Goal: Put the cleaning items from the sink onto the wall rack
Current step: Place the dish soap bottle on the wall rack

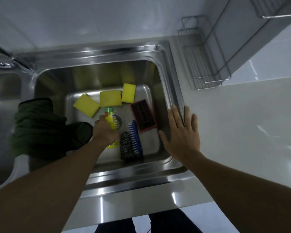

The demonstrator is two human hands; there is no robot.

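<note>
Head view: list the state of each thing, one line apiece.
Left hand, grips the bottle.
Bottle, held low in the sink.
Right hand, flat and open on the sink rim.
Three sponges, lying loose in the sink.
Red-edged scrubber, lying in the sink.
Blue brush, on its side beside the steel wool.
Green cloth, draped over the sink's left edge.
Wall rack, none of these on it.

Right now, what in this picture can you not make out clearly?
Head view, bottle: label blurred; the left hand gripping it covers its lower half.
Head view, wall rack: upper shelf cut off by the top edge.
Head view, faucet: cut off by the left edge.
Head view, right hand: open over the sink rim; contact with it unclear.
</note>
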